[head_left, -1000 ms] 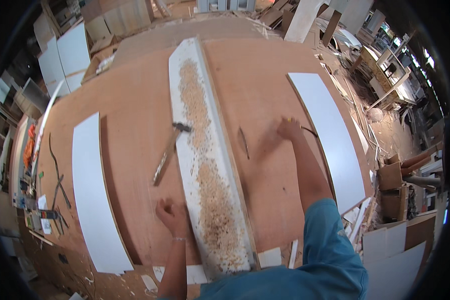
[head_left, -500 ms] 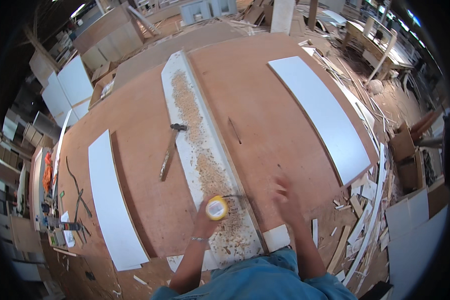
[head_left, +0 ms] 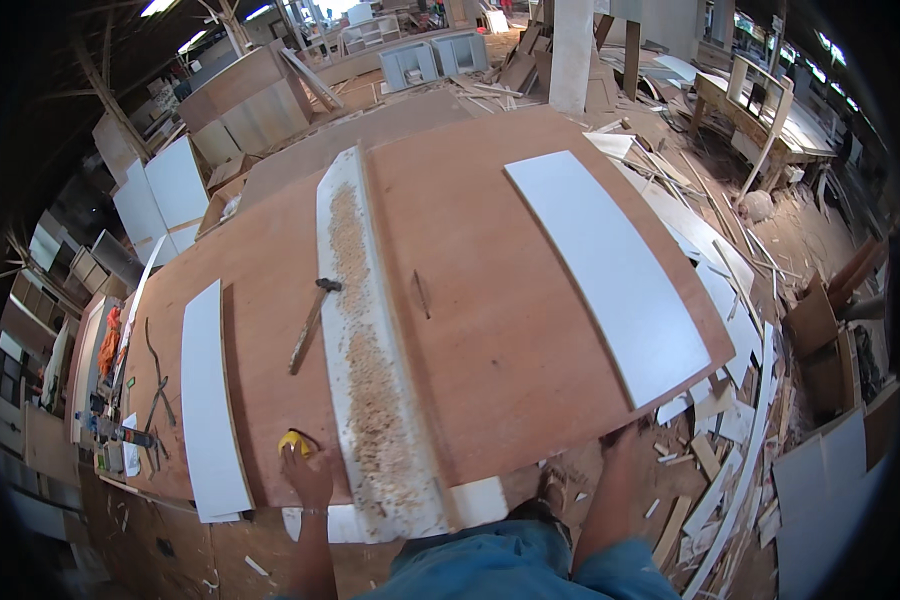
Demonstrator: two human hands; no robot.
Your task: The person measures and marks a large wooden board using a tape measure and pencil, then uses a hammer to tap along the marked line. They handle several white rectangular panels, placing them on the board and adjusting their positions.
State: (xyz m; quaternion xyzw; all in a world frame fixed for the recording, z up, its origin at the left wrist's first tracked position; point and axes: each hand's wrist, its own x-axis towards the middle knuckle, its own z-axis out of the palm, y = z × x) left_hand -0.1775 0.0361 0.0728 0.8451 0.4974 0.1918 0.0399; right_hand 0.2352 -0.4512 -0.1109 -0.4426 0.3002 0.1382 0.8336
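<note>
My left hand (head_left: 308,475) is closed on a yellow tape measure (head_left: 294,440), low over the reddish-brown board (head_left: 490,400), left of a long white strip (head_left: 342,425) strewn with wood chips. At the front edge of the brown board, by the near corner of the right-hand white panel (head_left: 620,285), is my right hand (head_left: 625,434); its fingers are dark and blurred. A hammer (head_left: 308,330) lies with its head on the white strip's left edge. To the strip's right rests a thin pencil-like stick (head_left: 421,294).
Another white panel (head_left: 210,405) lies on the left of the brown board. Wood offcuts (head_left: 710,455) litter the floor on the right. A white post (head_left: 570,60) rises beyond the far edge, and a workbench (head_left: 770,125) stands at far right.
My left hand has carried the tape measure leftward, off the chip-covered strip. My right hand has moved right and down to the board's front edge. The view has tilted up.
</note>
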